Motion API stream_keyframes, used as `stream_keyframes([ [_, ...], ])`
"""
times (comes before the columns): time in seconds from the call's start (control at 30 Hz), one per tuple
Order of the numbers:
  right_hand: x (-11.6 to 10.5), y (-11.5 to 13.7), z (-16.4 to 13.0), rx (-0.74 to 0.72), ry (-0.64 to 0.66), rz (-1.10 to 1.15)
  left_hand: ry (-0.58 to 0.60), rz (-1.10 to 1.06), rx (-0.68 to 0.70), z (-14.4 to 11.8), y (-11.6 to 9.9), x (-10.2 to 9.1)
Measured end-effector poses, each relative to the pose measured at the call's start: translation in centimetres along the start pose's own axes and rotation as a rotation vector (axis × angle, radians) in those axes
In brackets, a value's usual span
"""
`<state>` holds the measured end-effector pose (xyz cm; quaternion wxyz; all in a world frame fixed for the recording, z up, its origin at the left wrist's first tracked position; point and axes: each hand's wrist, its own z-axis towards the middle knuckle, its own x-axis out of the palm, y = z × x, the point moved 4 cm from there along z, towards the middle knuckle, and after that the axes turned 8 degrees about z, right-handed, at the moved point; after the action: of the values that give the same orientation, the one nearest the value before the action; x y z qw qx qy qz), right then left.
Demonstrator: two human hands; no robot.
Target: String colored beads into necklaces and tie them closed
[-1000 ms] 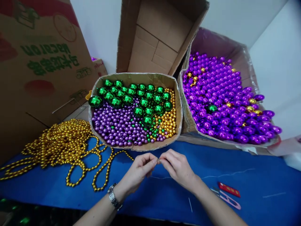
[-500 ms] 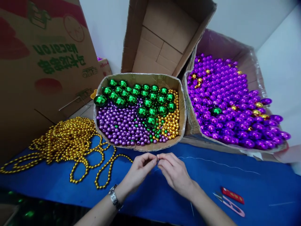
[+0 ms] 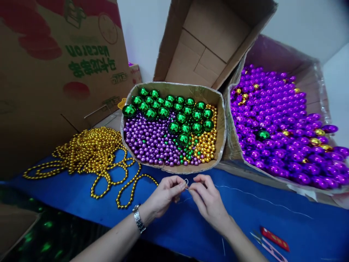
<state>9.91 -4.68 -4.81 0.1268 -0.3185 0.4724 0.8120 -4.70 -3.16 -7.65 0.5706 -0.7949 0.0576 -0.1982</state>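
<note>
At left, we observed a printed carton [image 3: 46, 87], its lettering [image 3: 91, 51] inverted, behind heaped gold strands [image 3: 89, 149] on a blue cloth [image 3: 169, 233]. At upper centre stood an open carton [image 3: 209, 47]; at right, we noted a box [image 3: 308, 78] of purple beads [image 3: 275, 109] with scattered gold ones [image 3: 315, 141]. Scissors [image 3: 263, 241] lay just beside a red packet [image 3: 275, 239].

Behind the left hand [image 3: 166, 193] and right hand [image 3: 208, 198] stands a bead box [image 3: 174, 169] — balls [image 3: 181, 118] toward its back, beads [image 3: 148, 140] in front. Left of it, bead strings [image 3: 89, 149] lie on the table [image 3: 163, 236] before a tall carton [image 3: 51, 94]; right, a bigger bin [image 3: 237, 140]. Thread [image 3: 267, 199] lies rightward of the hands, behind snips [image 3: 265, 241] and a packet [image 3: 275, 239]
</note>
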Motion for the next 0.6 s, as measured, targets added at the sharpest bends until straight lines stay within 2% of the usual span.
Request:
stream_keyframes([
  [0.1,-0.2,-0.4,-0.1,0.107,-0.023,0.038,-0.017,0.15,0.06,-0.3,-0.6,0.0],
  [0.2,-0.4,-0.5,0.3,0.126,-0.014,0.025,0.001,0.292,0.081,-0.4,-0.8,0.0],
  [0.4,0.0,-0.5,1.0,0.089,0.014,0.022,0.095,0.246,-0.005,-0.6,-0.2,0.5],
  [0.5,0.0,-0.5,0.8,0.084,-0.05,-0.012,0.049,0.229,-0.004,-0.6,-0.2,0.6],
  [0.6,-0.1,0.1,0.1,0.004,-0.138,-0.112,-0.042,0.233,0.06,-0.6,-0.4,0.5],
])
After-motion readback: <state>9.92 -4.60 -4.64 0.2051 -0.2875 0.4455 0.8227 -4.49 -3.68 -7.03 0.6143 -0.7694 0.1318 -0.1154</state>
